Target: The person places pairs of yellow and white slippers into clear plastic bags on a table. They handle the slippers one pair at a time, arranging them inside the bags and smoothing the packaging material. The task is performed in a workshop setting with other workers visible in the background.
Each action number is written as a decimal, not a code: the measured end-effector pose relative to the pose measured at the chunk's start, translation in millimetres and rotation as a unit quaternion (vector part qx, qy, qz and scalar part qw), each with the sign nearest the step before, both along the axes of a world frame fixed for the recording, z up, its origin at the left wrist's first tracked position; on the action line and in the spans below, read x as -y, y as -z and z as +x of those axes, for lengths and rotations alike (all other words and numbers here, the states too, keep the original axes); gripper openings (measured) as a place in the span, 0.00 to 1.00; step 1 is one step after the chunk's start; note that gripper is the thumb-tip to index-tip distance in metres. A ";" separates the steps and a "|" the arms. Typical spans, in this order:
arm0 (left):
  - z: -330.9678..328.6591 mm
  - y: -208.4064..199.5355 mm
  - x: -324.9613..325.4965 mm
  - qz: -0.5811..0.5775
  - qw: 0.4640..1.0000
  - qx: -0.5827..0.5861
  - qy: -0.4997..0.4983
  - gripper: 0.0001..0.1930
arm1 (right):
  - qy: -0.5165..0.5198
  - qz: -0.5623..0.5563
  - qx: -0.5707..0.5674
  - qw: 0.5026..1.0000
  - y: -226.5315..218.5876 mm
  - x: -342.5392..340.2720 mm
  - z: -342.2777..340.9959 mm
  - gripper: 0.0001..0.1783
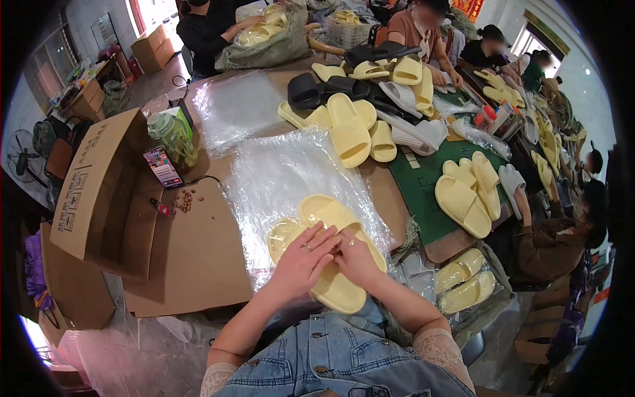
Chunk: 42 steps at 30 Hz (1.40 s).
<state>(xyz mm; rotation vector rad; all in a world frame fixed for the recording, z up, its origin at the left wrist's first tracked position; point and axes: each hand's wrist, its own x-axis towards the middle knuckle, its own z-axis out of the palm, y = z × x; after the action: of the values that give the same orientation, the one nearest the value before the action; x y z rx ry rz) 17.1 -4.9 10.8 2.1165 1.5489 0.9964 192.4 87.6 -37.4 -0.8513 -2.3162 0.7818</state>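
A pair of pale yellow slippers (338,296) lies at the near edge of the table, partly on a stack of clear plastic bags (264,188). My left hand (302,259) rests across the pair with its fingers stretched out. Beside it, touching its fingertips, my right hand (356,257) has its fingers curled in on a slipper. Both hands hide the middle of the pair. Shiny clear plastic shows over the left slipper's toe part. Farther up, another yellow slipper (349,135) rests on the far end of the bag stack.
An open cardboard box (106,198) stands at left, near a phone (163,167), a green bottle (173,140) and small brown nuts (187,198). Slippers are heaped at the far side, with more on a green mat (423,192). Bagged slippers (466,281) lie lower right. Several people sit around.
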 end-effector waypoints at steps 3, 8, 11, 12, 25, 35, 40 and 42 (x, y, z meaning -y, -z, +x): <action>0.8 -4.8 2.5 -0.018 0.998 0.039 0.035 0.20 | 0.016 0.007 0.014 1.000 1.2 -7.5 -10.7 0.12; 0.7 -8.6 1.8 -0.028 0.991 0.103 0.086 0.21 | 0.018 -0.055 -0.014 0.998 32.4 -21.4 -35.1 0.10; 0.5 -9.3 6.9 -0.052 0.982 0.150 0.102 0.20 | 0.032 -0.114 -0.018 0.993 19.4 -28.7 -55.1 0.09; 0.3 -10.1 9.0 -0.053 0.981 0.153 0.105 0.20 | 0.034 -0.116 -0.013 0.993 9.3 -31.5 -62.8 0.08; -39.0 -1.4 41.0 -0.007 0.998 -0.024 -0.055 0.18 | 0.150 0.036 0.007 0.988 14.6 -80.6 -153.8 0.17; -62.1 42.0 39.6 -0.070 0.991 -0.021 -0.111 0.21 | 0.070 0.097 -0.060 0.991 29.0 -75.6 -142.9 0.31; -75.1 39.8 75.7 -0.001 0.979 0.023 -0.200 0.25 | -0.044 0.118 -0.007 0.992 11.0 -6.8 -39.6 0.26; -88.4 43.6 84.5 -0.008 0.971 0.002 -0.238 0.29 | -0.118 0.101 -0.093 0.984 13.3 -3.1 12.5 0.20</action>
<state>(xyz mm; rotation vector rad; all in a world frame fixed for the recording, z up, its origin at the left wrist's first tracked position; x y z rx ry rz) -71.2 -89.4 -32.8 1.7599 2.1097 1.1238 204.9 90.6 -50.7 -0.4034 -2.3042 0.6761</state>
